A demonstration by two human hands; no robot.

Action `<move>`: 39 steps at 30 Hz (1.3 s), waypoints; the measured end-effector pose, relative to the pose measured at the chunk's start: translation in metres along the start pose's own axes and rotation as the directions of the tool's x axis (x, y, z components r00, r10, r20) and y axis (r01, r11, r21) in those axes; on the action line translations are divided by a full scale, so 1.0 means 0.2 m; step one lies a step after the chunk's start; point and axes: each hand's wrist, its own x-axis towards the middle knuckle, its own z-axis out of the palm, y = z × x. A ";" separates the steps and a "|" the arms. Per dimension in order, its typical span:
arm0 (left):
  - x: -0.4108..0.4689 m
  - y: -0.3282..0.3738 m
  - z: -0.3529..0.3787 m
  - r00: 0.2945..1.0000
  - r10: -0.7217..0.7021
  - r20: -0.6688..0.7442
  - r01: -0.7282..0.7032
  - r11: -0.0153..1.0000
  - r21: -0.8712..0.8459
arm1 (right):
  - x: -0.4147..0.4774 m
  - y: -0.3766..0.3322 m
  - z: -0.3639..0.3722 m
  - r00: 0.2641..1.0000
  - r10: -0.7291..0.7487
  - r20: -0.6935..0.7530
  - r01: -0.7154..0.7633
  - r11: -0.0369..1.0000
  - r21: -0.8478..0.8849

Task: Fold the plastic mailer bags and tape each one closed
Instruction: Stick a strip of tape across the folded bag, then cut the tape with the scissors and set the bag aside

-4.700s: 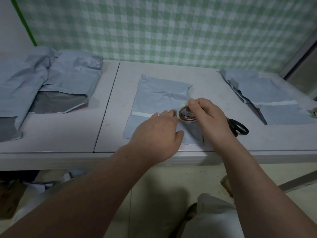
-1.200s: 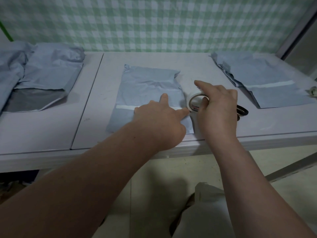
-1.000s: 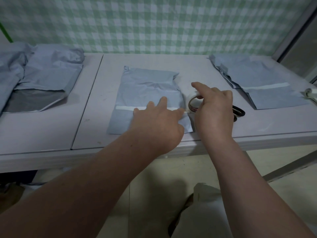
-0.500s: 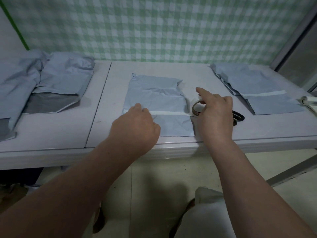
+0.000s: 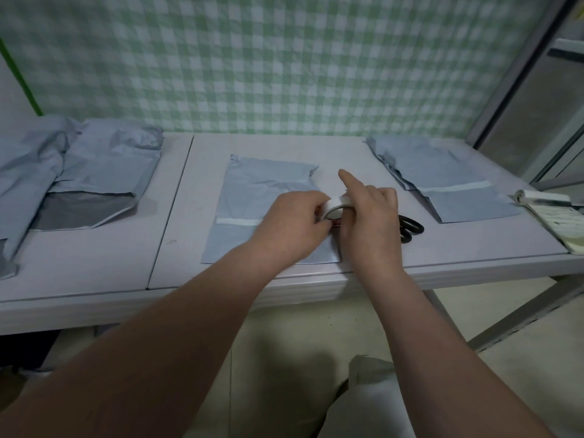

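Where the two hands meet above the right edge of the middle mailer bag (image 5: 262, 184), we see them both holding a white tape roll (image 5: 336, 207) between them. The left hand (image 5: 294, 222) has its fingers curled in against the roll's left side. The right hand (image 5: 369, 222) wraps round the roll's right side with its index finger stuck straight out towards the wall. We cannot tell whether a free end of tape is being pinched, since the fingers cover that spot. The bag under the hands lies flat and folded near the front edge of the table (image 5: 177, 248), with a white tape strip (image 5: 238, 221) running across it up to the left hand. Just right of the right hand we find black scissors (image 5: 410, 227) on the tabletop, partly hidden by the hand. Further right lies a second folded bag (image 5: 442, 172) with its own strip of tape across it, and beyond it, at the table's right end, some papers (image 5: 553, 222). Well to the left, a loose pile of bags (image 5: 94, 172) rests on the table. A green checked cloth (image 5: 284, 58) hangs behind.
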 end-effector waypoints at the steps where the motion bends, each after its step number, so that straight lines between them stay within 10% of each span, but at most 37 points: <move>1: 0.01 -0.01 0.01 1.000 -0.023 -0.018 0.023 0.999 -0.025 | 0.00 0.00 -0.01 1.000 -0.009 -0.004 0.009 1.000 0.024; 14: 0.01 -0.09 0.05 0.980 -0.162 -0.119 0.126 0.956 -0.264 | -0.03 0.24 -0.17 0.944 0.301 0.138 -0.261 0.932 -0.252; 22: 0.01 -0.08 0.03 0.933 -0.356 -0.044 0.235 0.699 -0.675 | 0.09 0.17 -0.24 0.824 0.482 0.298 -0.339 0.841 -0.422; 31: 0.02 -0.11 -0.03 0.946 -0.306 -0.102 0.241 0.881 -0.408 | 0.18 0.04 -0.30 0.679 0.614 0.402 -0.403 0.770 -0.495; 36: -0.01 -0.14 -0.03 0.952 -0.283 -0.120 0.224 0.905 -0.362 | 0.11 0.05 -0.32 0.698 0.587 0.410 -0.442 0.804 -0.399; 39: -0.02 -0.15 -0.03 0.953 -0.279 -0.119 0.206 0.884 -0.420 | 0.03 0.04 -0.34 0.684 0.606 0.407 -0.649 0.760 -0.041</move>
